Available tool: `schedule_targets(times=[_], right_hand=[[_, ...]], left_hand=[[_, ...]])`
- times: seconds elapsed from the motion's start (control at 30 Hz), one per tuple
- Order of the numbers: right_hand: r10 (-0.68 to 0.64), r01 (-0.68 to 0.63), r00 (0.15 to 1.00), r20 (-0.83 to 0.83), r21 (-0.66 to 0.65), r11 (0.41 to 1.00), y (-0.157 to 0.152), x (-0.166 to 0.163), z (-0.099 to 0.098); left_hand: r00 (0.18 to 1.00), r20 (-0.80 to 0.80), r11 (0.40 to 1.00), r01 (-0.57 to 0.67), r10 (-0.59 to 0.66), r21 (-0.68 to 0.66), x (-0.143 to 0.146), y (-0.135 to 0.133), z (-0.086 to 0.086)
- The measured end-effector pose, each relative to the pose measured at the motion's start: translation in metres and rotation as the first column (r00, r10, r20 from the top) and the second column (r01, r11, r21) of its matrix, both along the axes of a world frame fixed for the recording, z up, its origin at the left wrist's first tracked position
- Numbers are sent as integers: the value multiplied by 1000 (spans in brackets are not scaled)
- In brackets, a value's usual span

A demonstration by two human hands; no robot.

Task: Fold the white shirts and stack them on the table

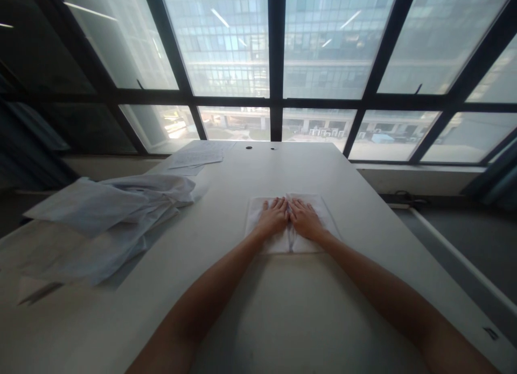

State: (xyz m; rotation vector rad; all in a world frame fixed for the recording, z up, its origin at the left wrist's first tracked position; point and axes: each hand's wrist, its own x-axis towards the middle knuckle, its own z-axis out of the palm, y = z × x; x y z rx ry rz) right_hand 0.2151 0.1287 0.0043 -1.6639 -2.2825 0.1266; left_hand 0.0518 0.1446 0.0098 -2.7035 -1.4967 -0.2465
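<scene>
A white folded piece, cloth or paper (301, 245), lies flat on the white table, with a seam or gap running down its middle. My left hand (274, 217) rests palm down on its left half, fingers stretched out. On the right half lies my right hand (304, 218), also flat with fingers extended. The two hands meet near the middle line, fingertips pointing away from me. Whatever is under the palms is hidden.
Thin, crumpled whitish sheets or bags (100, 218) are heaped at the table's left. Behind them lie printed papers (197, 154). The white table (226, 202) reaches toward large dark-framed windows (276, 51). A small dark object (490, 332) sits near the right edge.
</scene>
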Motion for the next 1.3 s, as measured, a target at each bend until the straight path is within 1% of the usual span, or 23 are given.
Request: schedule_targets(times=[0.2, 0.3, 0.4, 0.57, 0.63, 0.83, 0.93, 1.03, 1.17, 1.23, 1.3], right_hand=[[-32, 35, 997, -64, 48, 998, -2, 2, 1], [-37, 40, 997, -71, 45, 998, -3, 2, 1], [-25, 27, 998, -57, 30, 999, -3, 2, 2], [53, -53, 998, -27, -1, 999, -4, 2, 5], [66, -66, 998, -24, -4, 998, -5, 2, 5], [47, -47, 999, -27, 5, 999, -5, 0, 4], [15, -15, 1000, -22, 18, 1000, -6, -4, 3], [-16, 16, 1000, 2, 36, 999, -8, -8, 3], [51, -51, 999, 17, 42, 998, -11, -6, 11], [39, -38, 999, -10, 25, 999, -11, -1, 15], [9, -8, 1000, -28, 23, 1000, -11, 3, 16]], left_hand=[[997, 63, 999, -38, 37, 11, 5, -7, 0], [996, 59, 998, -63, 63, -8, 7, -13, -2], [997, 60, 999, -49, 50, -15, 8, -15, -3], [997, 60, 999, -42, 42, 1, 7, -12, -2], [998, 59, 999, -38, 38, 3, 6, -10, 0], [998, 51, 1000, -23, 22, 13, 3, -3, -1], [999, 41, 1000, -2, 1, 13, 1, 2, -3], [999, 17, 999, 41, -41, -2, -4, 8, -3], [993, 11, 992, 120, -120, -23, -10, 15, -2], [989, 68, 987, 138, -132, -81, -13, 19, 0], [985, 153, 981, 106, -81, -164, -17, 25, 5]])
